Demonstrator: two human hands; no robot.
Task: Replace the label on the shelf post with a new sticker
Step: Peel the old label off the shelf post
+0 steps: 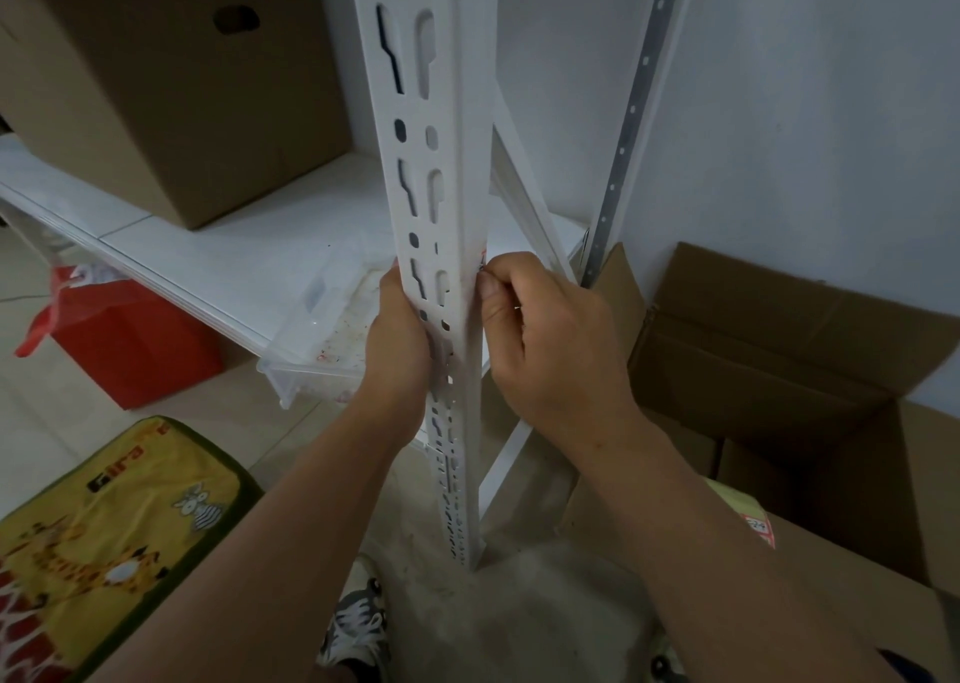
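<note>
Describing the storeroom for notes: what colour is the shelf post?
White, seen clearly in the head view: the shelf post.

A closed brown box [171,85] with an oval handhole stands on the white shelf board [228,256] at upper left. Near the board's front edge lies a clear plastic tray [322,339], stained inside with reddish specks. Below the board, on the pale tiled floor [47,422], sits a red bag [124,339] with a loose red strap. At lower left lies a yellow mat [104,542] with a green border and cartoon giraffe print. To the right, against the white wall [805,111], open cardboard boxes [769,360] stand with flaps raised. A perforated metal strip [631,111] runs up the wall corner. A sneaker [358,625] with white laces shows on the grey floor at the bottom.
</note>
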